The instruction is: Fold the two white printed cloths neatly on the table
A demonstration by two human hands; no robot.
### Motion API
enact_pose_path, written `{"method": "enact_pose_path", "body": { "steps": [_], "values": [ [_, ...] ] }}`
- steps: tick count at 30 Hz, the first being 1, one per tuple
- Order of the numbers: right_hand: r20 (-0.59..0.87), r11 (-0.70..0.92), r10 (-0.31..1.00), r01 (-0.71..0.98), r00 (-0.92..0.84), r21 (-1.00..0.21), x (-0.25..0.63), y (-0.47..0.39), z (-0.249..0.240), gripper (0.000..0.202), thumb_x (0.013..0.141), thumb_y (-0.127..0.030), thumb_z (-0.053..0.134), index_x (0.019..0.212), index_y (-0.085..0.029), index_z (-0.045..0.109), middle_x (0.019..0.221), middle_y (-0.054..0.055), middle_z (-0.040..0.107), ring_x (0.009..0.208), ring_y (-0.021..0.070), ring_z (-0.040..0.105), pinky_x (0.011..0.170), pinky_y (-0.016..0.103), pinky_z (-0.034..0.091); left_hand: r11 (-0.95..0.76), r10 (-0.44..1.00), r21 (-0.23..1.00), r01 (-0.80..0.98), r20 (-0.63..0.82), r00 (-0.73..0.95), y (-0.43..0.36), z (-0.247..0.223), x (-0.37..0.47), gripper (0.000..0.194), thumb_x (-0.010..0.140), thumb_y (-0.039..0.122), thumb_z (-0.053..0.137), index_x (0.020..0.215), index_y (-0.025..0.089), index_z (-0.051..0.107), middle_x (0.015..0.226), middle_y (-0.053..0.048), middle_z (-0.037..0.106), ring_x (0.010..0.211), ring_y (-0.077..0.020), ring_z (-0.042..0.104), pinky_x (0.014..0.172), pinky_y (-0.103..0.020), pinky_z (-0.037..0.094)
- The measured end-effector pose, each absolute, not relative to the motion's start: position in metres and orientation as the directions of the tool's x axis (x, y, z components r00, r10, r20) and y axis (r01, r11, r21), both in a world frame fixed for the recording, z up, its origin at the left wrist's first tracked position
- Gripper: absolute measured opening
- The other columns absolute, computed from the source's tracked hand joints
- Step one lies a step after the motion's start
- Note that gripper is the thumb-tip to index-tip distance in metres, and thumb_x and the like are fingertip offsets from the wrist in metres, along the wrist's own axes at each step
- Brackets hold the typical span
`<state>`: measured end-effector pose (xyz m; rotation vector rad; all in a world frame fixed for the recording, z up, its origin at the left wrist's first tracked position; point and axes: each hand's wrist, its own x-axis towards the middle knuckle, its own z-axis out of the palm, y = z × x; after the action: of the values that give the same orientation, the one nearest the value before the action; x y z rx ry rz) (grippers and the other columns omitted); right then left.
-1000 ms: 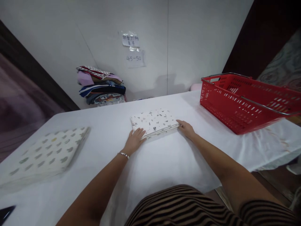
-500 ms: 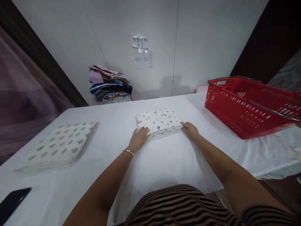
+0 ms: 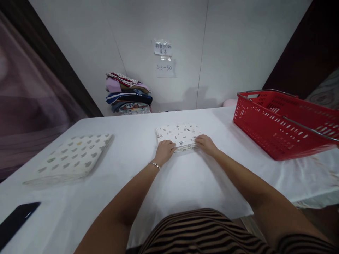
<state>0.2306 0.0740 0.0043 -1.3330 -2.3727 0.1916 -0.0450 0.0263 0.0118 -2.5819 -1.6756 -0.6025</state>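
A folded white cloth [image 3: 178, 134] with small dark prints lies flat at the middle of the table, its layered near edge facing me. My left hand [image 3: 165, 151] is closed on the near left part of that edge, fingers on top and the thumb side at the folds. At the near right, my right hand [image 3: 206, 144] pinches the same edge between fingers and thumb. The undersides of both hands are hidden. Farther left rests a second folded cloth [image 3: 75, 153], white with grey cloud-like shapes; neither hand touches it.
A red plastic basket [image 3: 261, 132] with metal handles stands at the right. Toward the back left is a stack of folded fabrics [image 3: 129, 97]. A dark phone-like slab [image 3: 18, 220] lies at the near left of the white-covered table [image 3: 196, 183]. Paper signs [image 3: 165, 68] hang on the wall.
My right hand has moved left along the cloth's near edge, and my left hand slightly right, so they are closer together. Both now grip the edge. The whole view has shifted a little.
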Motion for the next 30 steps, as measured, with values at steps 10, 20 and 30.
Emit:
{"method": "enact_pose_path", "body": {
  "steps": [10, 20, 30],
  "values": [
    [0.416, 0.597, 0.782, 0.750, -0.465, -0.283, 0.231, 0.074, -0.011, 0.024, 0.089, -0.020, 0.047, 0.091, -0.019, 0.070, 0.100, 0.009, 0.067, 0.096, 0.0225, 0.054, 0.085, 0.035, 0.040, -0.501, 0.816, 0.139, 0.854, 0.404, 0.413, 0.028, -0.001, -0.048, 0.028, 0.094, 0.027, 0.042, 0.094, 0.020, 0.069, 0.095, -0.006, 0.064, 0.088, -0.0200, 0.052, 0.078, -0.034, 0.041],
    [0.468, 0.700, 0.682, 0.687, -0.562, -0.195, 0.236, 0.077, -0.017, 0.021, 0.090, -0.026, 0.051, 0.096, -0.020, 0.070, 0.098, 0.009, 0.066, 0.091, 0.0223, 0.055, 0.080, 0.035, 0.042, -0.523, 0.796, 0.067, 0.850, 0.395, 0.459, 0.031, 0.000, -0.051, 0.022, 0.093, 0.027, 0.046, 0.096, 0.020, 0.067, 0.094, -0.005, 0.064, 0.085, -0.0184, 0.053, 0.075, -0.032, 0.042],
    [0.502, 0.683, 0.678, 0.713, -0.537, -0.159, 0.232, 0.078, -0.018, 0.021, 0.089, -0.022, 0.051, 0.088, -0.021, 0.072, 0.093, 0.007, 0.067, 0.087, 0.0206, 0.056, 0.076, 0.032, 0.039, -0.489, 0.780, -0.050, 0.871, 0.422, 0.462, 0.027, 0.002, -0.048, 0.023, 0.092, 0.018, 0.045, 0.093, 0.021, 0.067, 0.093, -0.007, 0.064, 0.085, -0.0195, 0.054, 0.071, -0.033, 0.039]
  ]
}}
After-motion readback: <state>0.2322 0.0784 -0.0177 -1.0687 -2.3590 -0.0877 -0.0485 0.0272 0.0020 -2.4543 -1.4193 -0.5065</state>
